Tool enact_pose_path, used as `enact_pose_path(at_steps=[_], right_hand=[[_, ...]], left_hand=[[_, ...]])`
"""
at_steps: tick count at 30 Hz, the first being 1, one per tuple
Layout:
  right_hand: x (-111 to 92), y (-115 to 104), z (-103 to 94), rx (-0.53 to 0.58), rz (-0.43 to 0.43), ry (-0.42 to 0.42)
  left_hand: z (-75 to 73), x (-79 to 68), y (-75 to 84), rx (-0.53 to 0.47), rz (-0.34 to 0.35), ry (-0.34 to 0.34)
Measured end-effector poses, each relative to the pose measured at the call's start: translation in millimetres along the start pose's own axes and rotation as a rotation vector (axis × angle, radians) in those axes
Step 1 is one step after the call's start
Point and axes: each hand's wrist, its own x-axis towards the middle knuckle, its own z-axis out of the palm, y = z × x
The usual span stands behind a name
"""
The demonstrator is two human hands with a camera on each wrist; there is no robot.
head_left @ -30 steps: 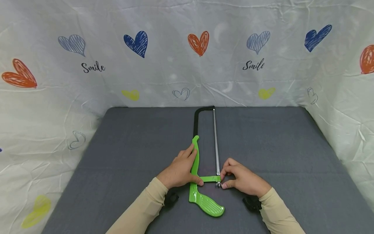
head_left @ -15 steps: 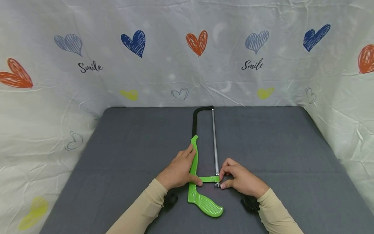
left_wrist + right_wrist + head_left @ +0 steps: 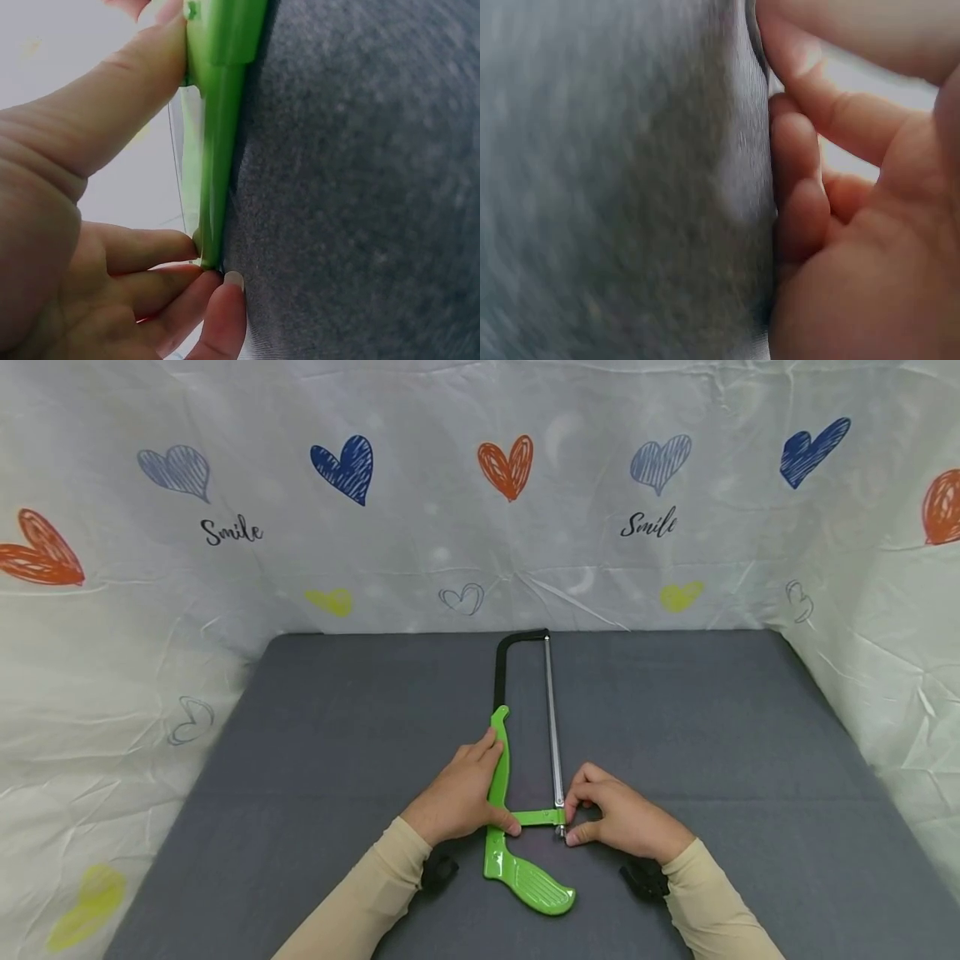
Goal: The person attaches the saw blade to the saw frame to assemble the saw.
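Note:
A hacksaw [image 3: 503, 777] with a green handle and a black front frame lies on the grey cloth, its far end near the cloth's back edge. Its silver blade [image 3: 554, 727] runs along the right side, down to the green crossbar. My left hand [image 3: 459, 797] grips the green frame, thumb over the crossbar; in the left wrist view the fingertips reach round the green edge [image 3: 217, 142]. At the crossbar's right end sits a small silver wing nut [image 3: 560, 832]. My right hand [image 3: 624, 817] pinches at it with thumb and curled fingers; in the right wrist view the fingers hide it.
Dark grey cloth [image 3: 360, 718] covers the table. Behind and at both sides hangs a white curtain [image 3: 427, 543] printed with hearts and the word Smile. A black wrist device [image 3: 438, 870] shows under each forearm.
The wing nut's wings look turned compared with half a second ago, and my right thumb has shifted slightly. The hacksaw and my left hand stay in place; the head view has shifted slightly.

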Motion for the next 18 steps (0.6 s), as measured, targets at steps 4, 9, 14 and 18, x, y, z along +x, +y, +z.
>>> enact_pose_path(at_steps=[4, 9, 14, 18], right_hand=[[-0.2, -1.1, -1.3, 0.029, 0.008, -0.022], [-0.3, -0.6, 1.6, 0.030, 0.022, 0.007], [1.0, -2.7, 6.5, 0.012, 0.050, 0.050], [2.2, -6.2, 8.3, 0.007, 0.073, 0.068]], left_hand=[[0.0, -1.0, -0.8, -0.005, 0.002, 0.004], [-0.1, -0.5, -1.5, -0.017, -0.004, 0.001], [0.2, -0.4, -2.9, -0.018, 0.001, -0.006], [-0.9, -1.1, -3.4, -0.007, 0.009, -0.005]])
